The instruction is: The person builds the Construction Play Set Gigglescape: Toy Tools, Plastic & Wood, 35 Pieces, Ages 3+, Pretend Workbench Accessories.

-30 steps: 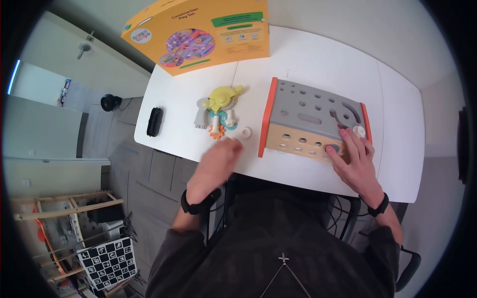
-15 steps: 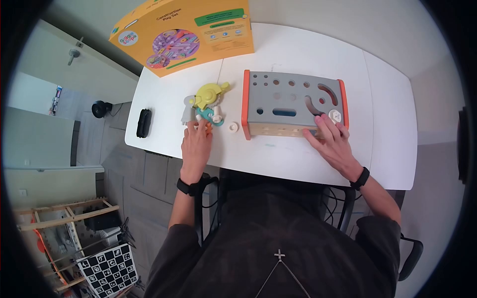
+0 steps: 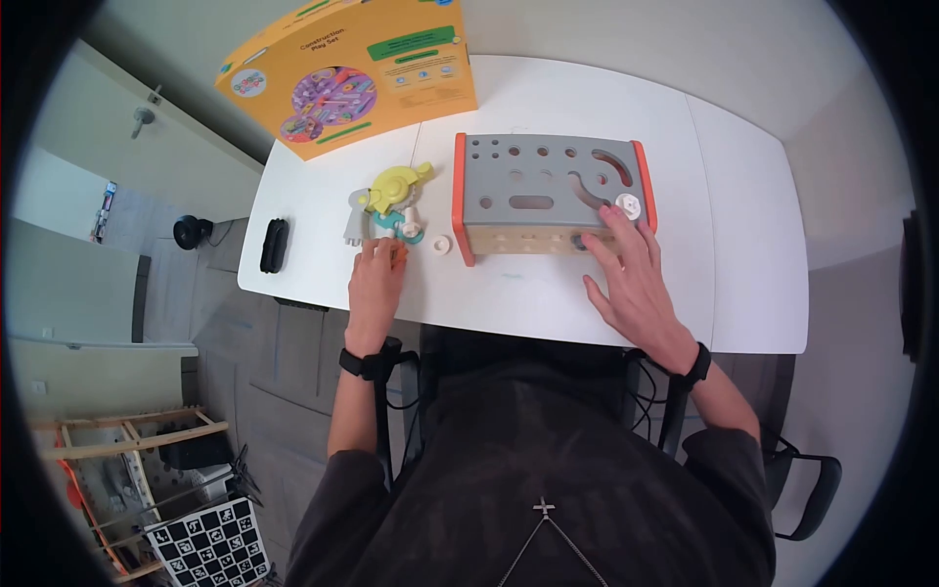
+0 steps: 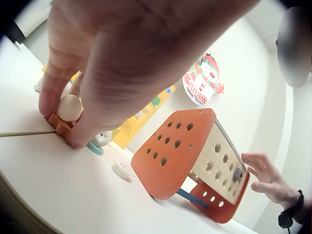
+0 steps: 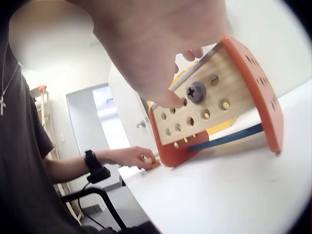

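Note:
My left hand (image 3: 375, 289) reaches down at the left of the table, thumb and fingers pinching an orange gear (image 4: 62, 127). A white bolt (image 4: 69, 107) stands up from the gear between the fingers. Beside it lie a teal plate (image 3: 384, 221), another white bolt (image 3: 411, 221), a yellow toy circular saw (image 3: 396, 186) and a grey toothed piece (image 3: 355, 220). At the right, my right hand (image 3: 636, 284) is held with fingers extended at the front of a toy workbench (image 3: 528, 220). Near its fingertips are a white screw head (image 3: 628, 206) on top and a grey cross-slotted screw (image 5: 196, 92) in the front panel.
A white ring nut (image 3: 441, 245) lies between the loose parts and the workbench. An orange play set box (image 3: 421, 83) stands at the back left. Near the left table edge sits a black case (image 3: 275, 245).
My left hand has moved left and forward onto the orange gear and now pinches it. The right hand stays by the workbench, fingers more spread. The head view has shifted.

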### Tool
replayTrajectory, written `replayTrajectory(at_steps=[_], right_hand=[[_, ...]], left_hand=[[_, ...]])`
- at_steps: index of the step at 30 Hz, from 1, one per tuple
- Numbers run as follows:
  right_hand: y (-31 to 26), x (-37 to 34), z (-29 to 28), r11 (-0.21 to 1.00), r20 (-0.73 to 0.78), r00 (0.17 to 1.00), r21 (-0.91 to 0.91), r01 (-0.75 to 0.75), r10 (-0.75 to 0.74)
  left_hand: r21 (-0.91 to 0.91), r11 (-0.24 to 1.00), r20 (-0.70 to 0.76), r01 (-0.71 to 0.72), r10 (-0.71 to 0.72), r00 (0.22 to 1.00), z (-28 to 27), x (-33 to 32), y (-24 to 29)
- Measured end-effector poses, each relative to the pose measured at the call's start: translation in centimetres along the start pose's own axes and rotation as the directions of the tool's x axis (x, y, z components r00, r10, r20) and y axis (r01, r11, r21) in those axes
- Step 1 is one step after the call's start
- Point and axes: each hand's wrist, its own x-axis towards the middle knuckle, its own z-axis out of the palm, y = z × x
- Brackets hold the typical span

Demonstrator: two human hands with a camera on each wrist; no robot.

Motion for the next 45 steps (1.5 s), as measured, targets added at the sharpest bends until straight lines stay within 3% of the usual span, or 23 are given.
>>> replayTrajectory(at_steps=[4,6,8,9,11,18,21,24,28,33,34,37,40,45], right_hand=[[-2.3,-0.5,-2.3,0.966,-0.037,0.992,0.232,-0.109,0.121],[-3.1,-1.0,-2.4,0.854,0.069,0.974,0.47,-0.223,0.216],[-4.3,-1.6,-2.1,0.68,0.197,0.935,0.645,-0.349,0.293],[-4.7,-2.0,-1.2,0.543,0.275,0.918,0.742,-0.392,0.287],[-5.2,-2.9,1.4,0.221,0.424,0.877,0.854,-0.471,0.228],[-8.9,-2.1,6.1,-0.246,0.574,0.804,0.811,-0.531,0.155],[-9.0,-1.4,7.1,-0.306,0.555,0.794,0.822,-0.479,0.249],[-8.1,-1.4,7.8,-0.275,0.557,0.782,0.827,-0.491,0.28],[-7.2,-1.3,8.0,-0.327,0.584,0.76,0.804,-0.496,0.284],[-6.8,-0.9,7.4,-0.317,0.578,0.751,0.812,-0.49,0.318],[-6.6,-0.9,7.5,-0.307,0.562,0.759,0.824,-0.477,0.329],[-6.3,-1.0,7.6,-0.261,0.524,0.772,0.851,-0.456,0.36],[-6.3,-0.9,7.8,-0.179,0.495,0.774,0.868,-0.464,0.396],[-6.3,-0.5,6.9,-0.014,0.476,0.785,0.858,-0.513,0.397]], left_hand=[[-0.147,0.986,0.023,0.083,-0.08,0.997,-1.2,-0.6,1.4],[-0.195,0.975,0.018,0.11,-0.108,0.994,-2.1,-0.9,2.4],[-0.278,0.95,0.028,0.144,-0.142,0.989,-4.3,-1.6,5.1],[-0.318,0.934,0.034,0.161,-0.159,0.987,-5.2,-1.9,6.6],[-0.359,0.932,-0.046,0.051,-0.072,0.996,-6.1,-2.8,9.0],[-0.38,0.903,-0.074,-0.202,0.188,0.979,-3.9,-5.7,14.8],[-0.333,0.925,-0.022,-0.183,0.187,0.982,-3.4,-6.0,16.8],[-0.328,0.925,0.015,-0.193,0.209,0.978,-3.0,-5.8,17.2],[-0.374,0.906,0.044,-0.196,0.228,0.973,-2.7,-5.4,16.9],[-0.366,0.889,-0.047,-0.276,0.278,0.959,-3.2,-4.8,16.7],[-0.371,0.882,-0.069,-0.289,0.284,0.956,-3.3,-4.7,16.8],[-0.393,0.918,0.151,-0.061,0.13,0.98,-4.2,-5.1,17.5],[-0.49,0.851,0.035,-0.186,0.232,0.972,-3.6,-4.6,17.3],[-0.491,0.857,0.115,-0.159,0.244,0.963,-3.6,-4.1,17.6]])
